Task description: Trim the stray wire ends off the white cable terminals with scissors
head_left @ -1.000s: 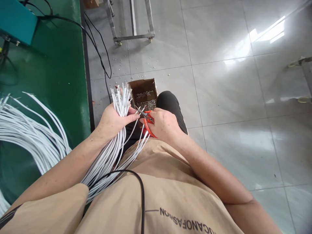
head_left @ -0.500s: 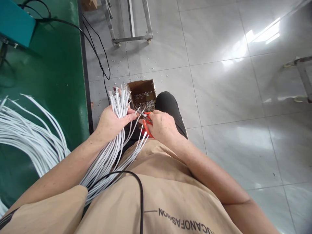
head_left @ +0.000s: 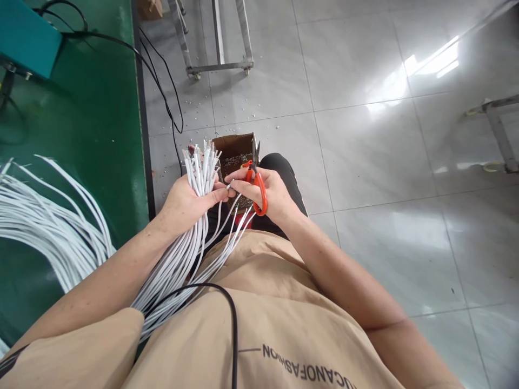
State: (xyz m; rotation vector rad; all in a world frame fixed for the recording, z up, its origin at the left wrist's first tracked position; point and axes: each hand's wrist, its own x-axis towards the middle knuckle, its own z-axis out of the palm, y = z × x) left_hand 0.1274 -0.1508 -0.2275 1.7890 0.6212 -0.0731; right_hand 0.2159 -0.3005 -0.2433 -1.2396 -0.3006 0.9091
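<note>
My left hand [head_left: 187, 204] grips a thick bundle of white cables [head_left: 197, 173], their cut ends fanning upward. The bundle trails down across my lap toward the green table. My right hand [head_left: 271, 195] holds orange-handled scissors [head_left: 258, 181], blades pointing up and away. Its thumb and forefinger pinch the tip of a single cable beside my left thumb. Several loose cables hang below between the two hands.
A small cardboard box [head_left: 237, 151] with metal scraps sits on the tiled floor just beyond my knee. A green table [head_left: 81, 135] at left carries more white cables [head_left: 44, 216], a teal machine [head_left: 24, 35] and black cords. Metal frame legs [head_left: 219, 65] stand farther back.
The scissors swung from pointing left at the cable ends to pointing upward. My right fingers moved up and now pinch a single cable tip. The left hand stayed put.
</note>
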